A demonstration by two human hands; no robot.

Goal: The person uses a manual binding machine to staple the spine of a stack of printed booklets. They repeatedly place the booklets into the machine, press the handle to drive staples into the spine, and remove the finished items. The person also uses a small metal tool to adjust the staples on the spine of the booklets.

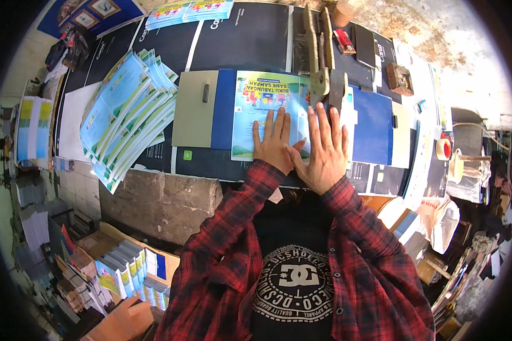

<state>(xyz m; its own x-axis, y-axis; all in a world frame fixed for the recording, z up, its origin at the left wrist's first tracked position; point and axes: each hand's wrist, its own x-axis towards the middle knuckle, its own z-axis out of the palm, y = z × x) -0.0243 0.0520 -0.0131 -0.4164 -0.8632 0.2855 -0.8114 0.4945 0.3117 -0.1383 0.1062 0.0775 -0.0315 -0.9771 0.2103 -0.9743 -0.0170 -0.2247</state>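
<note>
A printed cover sheet point(246, 128) in light blue, yellow and green lies on the bench in front of me. My left hand point(273, 136) rests flat on it, fingers stretched out. My right hand point(326, 149) is also laid flat, fingers apart, over the sheet's right part. The two hands meet at the thumbs. Just beyond my right fingertips is the head of a long-arm stapler point(320, 85), reaching over the sheet. Whatever lies under my palms is hidden. To the left, a fanned pile of similar printed sheets point(122, 116) overhangs the bench edge.
Grey-beige and blue boards point(192, 111) flank the sheet on the left; a blue board point(372, 128) is at right. Farther right are a wooden block point(400, 78), a small red box point(344, 41) and a tape roll point(444, 149). More printed sheets point(190, 11) lie at the far edge.
</note>
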